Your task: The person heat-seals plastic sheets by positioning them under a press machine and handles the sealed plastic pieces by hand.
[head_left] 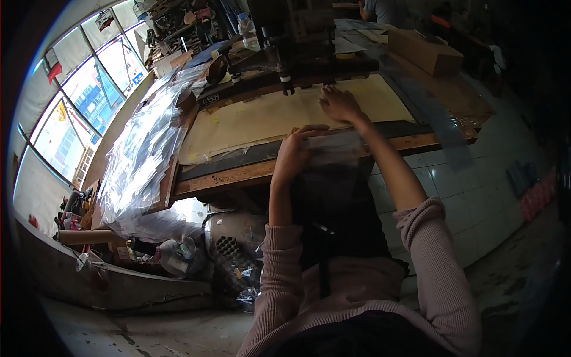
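Observation:
A wide pale-yellow board [250, 122] lies on the wooden workbench [226, 179], under a dark machine head [288, 56]. My left hand [294, 152] is at the bench's front edge, its fingers closed on a clear plastic sheet [338, 146] that hangs over the edge towards me. Farther forward, my right hand [342, 105] rests over the board, close to the machine head's lower tip. Its fingers are bent and drawn together; what they pinch, if anything, is too small to make out.
A large heap of clear plastic sheets [137, 157] covers the bench's left side. More clear plastic [449, 134] hangs off the right end. A cardboard box [423, 52] and a plastic bottle [247, 28] stand farther back. Another person [386, 11] is at the far right.

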{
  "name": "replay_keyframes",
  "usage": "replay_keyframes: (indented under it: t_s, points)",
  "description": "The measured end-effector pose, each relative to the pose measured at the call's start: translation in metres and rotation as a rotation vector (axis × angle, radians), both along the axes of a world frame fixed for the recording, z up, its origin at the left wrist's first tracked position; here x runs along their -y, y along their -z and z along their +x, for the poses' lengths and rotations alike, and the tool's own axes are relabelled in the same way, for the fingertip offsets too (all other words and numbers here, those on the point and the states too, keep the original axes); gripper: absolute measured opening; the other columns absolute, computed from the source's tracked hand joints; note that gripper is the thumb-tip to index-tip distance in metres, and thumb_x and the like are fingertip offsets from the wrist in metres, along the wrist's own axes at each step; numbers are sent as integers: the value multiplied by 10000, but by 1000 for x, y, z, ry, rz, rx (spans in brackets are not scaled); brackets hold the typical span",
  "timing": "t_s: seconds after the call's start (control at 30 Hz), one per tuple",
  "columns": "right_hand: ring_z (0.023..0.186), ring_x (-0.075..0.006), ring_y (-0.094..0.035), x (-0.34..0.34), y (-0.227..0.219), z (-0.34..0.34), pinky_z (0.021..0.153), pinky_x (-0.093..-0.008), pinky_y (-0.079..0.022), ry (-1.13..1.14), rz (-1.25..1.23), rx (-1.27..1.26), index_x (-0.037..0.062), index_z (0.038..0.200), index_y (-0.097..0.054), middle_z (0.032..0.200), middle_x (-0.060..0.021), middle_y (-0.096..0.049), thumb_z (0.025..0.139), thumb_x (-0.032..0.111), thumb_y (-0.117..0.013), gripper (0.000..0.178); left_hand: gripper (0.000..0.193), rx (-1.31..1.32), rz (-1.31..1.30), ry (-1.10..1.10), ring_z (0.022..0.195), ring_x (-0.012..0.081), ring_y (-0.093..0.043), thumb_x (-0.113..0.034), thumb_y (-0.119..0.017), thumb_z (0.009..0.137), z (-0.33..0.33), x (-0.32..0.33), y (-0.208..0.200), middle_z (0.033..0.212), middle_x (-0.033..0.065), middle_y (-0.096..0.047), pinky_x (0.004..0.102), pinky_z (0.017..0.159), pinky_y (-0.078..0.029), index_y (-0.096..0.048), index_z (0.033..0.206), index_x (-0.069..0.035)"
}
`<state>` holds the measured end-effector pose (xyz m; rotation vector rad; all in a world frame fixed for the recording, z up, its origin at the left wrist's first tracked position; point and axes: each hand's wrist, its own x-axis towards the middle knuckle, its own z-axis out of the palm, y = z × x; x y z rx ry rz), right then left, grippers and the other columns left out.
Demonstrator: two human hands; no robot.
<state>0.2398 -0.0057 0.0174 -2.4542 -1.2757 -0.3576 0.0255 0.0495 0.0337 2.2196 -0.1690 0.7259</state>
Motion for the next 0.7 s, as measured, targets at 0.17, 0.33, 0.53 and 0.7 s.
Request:
replay_keyframes:
  t_s: [0.17,0.33,0.53,0.7]
  points:
    - [1276,-269,-332,14,1,-11,1029,-455,-263,-15,-28,-10,40,1281,-389,1378,-125,-354,877,394,-350,539,389,-13,-153,-5,1026,299,-531,85,-471,702,-3,-2,15,1126,79,-582,354,954,-362,-622,1035,-48]
    - [1086,-265,-517,29,-29,-30,892,-506,-388,38,-63,-136,72,1189,-506,1145,-104,-557,830,306,-496,429,316,-82,-602,180,975,217,-570,65,-484,782,-19,-36,46,1073,127,-599,317,846,-436,-514,1092,12]
    - [1025,-291,-535,30,-8,7,868,-408,-426,-32,163,-16,61,1025,-608,1103,-126,-568,822,260,-513,300,209,-220,-615,123,939,197,-585,-30,-502,846,-14,-16,18,1009,156,-620,302,820,-459,-534,1038,47]
    - [1118,-248,-466,21,-8,4,869,-493,-402,16,93,100,89,1045,-602,1158,-93,-532,838,290,-511,302,216,-314,-1332,646,907,180,-584,-89,-535,848,-26,-16,2,1007,148,-621,294,786,-467,-544,1022,37]
